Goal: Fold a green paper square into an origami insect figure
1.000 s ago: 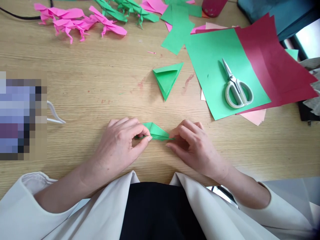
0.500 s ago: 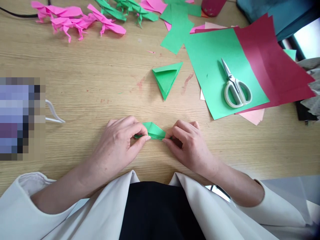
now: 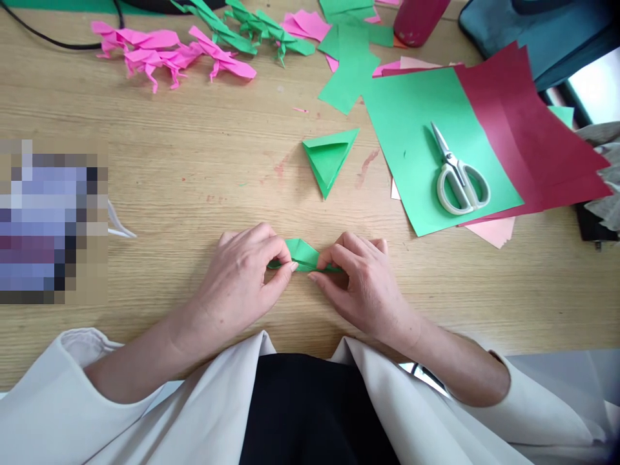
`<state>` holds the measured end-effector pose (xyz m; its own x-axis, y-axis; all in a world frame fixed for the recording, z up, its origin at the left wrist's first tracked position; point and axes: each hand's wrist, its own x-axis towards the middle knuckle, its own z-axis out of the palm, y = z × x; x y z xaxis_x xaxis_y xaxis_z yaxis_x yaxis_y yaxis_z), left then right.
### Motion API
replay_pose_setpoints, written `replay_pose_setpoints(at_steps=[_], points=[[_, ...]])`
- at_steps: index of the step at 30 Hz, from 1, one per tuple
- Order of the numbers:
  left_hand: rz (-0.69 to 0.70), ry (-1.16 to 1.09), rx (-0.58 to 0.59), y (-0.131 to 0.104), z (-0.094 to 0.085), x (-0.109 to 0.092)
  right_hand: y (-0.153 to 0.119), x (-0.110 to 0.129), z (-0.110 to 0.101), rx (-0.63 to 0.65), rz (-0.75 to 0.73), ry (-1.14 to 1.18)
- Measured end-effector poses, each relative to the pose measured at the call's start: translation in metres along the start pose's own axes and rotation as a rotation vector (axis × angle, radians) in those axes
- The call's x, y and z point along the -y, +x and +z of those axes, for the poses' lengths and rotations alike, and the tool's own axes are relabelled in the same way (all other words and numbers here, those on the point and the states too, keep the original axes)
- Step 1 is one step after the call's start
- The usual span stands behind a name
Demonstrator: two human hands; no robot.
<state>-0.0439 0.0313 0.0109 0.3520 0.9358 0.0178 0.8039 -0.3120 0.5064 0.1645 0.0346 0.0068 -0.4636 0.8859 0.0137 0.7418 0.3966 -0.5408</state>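
Note:
A small folded green paper lies low over the table between my two hands, its middle peaked and its ends hidden under my fingers. My left hand pinches its left part between thumb and forefinger. On the right part, my right hand has its curled fingers on the paper, with the thumb tip just below the near edge. Farther out, a green folded paper triangle rests on the wood.
White-handled scissors lie on green and dark red paper sheets at the right. Pink folded paper animals and green ones stand at the back left. Green scraps lie near a red cup. A pixelated device is at left.
The whole view has shifted slightly, so most things appear a little lower and to the right. My right thumb has moved slightly off the paper's edge; my left hand keeps its pinch.

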Motion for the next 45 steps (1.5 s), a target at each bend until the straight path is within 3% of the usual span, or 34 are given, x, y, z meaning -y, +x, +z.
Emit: replay_pose_setpoints(at_steps=[20,38,45], points=[[0.016,0.093,0.015,-0.002,0.003,-0.002,0.005,-0.001,0.002,0.0,0.023,-0.067],[-0.013,0.359,0.13,0.003,0.003,-0.01,0.007,-0.005,0.003,0.013,0.022,-0.127],[0.024,0.406,0.099,0.001,0.006,-0.008,0.003,-0.008,0.002,0.011,-0.003,-0.139]])
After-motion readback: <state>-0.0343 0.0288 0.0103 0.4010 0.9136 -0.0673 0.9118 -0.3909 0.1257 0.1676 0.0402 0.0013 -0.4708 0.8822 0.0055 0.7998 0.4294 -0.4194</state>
